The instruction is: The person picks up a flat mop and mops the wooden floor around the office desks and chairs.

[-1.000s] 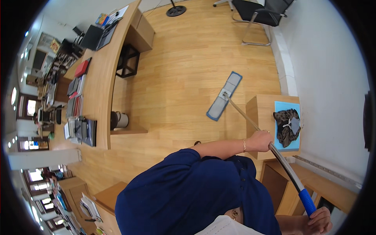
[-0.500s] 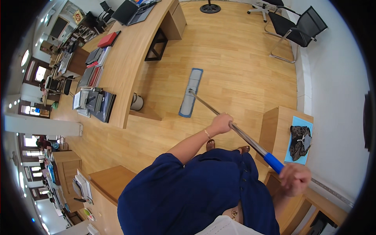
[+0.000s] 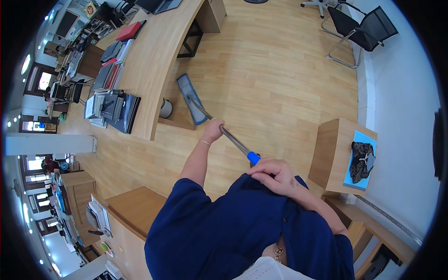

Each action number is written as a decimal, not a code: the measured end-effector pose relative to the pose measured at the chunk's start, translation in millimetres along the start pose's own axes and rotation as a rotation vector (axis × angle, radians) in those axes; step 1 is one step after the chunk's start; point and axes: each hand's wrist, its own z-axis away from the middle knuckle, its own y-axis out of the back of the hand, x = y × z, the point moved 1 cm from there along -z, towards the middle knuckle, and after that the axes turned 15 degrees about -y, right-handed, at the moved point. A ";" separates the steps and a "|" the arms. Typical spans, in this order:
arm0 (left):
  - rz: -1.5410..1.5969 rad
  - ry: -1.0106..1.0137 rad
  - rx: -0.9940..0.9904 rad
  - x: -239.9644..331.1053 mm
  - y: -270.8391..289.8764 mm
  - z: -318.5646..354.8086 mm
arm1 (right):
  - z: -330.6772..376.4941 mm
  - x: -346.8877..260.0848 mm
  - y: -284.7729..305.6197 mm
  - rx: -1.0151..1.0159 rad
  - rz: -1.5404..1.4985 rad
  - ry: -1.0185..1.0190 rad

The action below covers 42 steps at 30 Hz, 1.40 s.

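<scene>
A flat floor mop with a grey-blue head lies slantwise on the wood floor, close to the desk's side panel. Its metal pole rises toward me and ends in a blue grip. My left hand, arm stretched forward, is wrapped around the pole's lower part. At the top end, in front of my body, my right hand is closed over the blue grip and partly hides it.
A long wooden desk with binders and papers stands on the left. A pale bin sits beneath it. At the right are a wooden cabinet bearing a blue folder and dark cloth, and a black chair by the wall.
The mop head has swung left toward the desk and turned to slant the other way. Both hands have moved left with the pole, the right hand coming in front of my body.
</scene>
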 end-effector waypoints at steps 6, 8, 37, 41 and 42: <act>-0.075 -0.023 -0.094 16.3 -34.7 0.6 | 41.2 12.9 11.4 0.139 -0.196 -0.289; -0.110 -0.049 -0.072 47.0 -46.1 -5.9 | 66.2 4.3 27.9 0.198 -0.186 -0.377; 0.498 -0.789 -0.412 662.6 -251.8 -23.3 | 600.3 -112.5 125.7 1.087 0.255 -0.033; 0.395 -0.803 -0.565 667.7 -252.7 -23.7 | 608.2 -119.1 123.0 1.075 0.261 -0.048; 0.382 -0.777 -0.542 666.2 -252.6 -22.8 | 611.5 -119.2 123.7 1.043 0.257 -0.029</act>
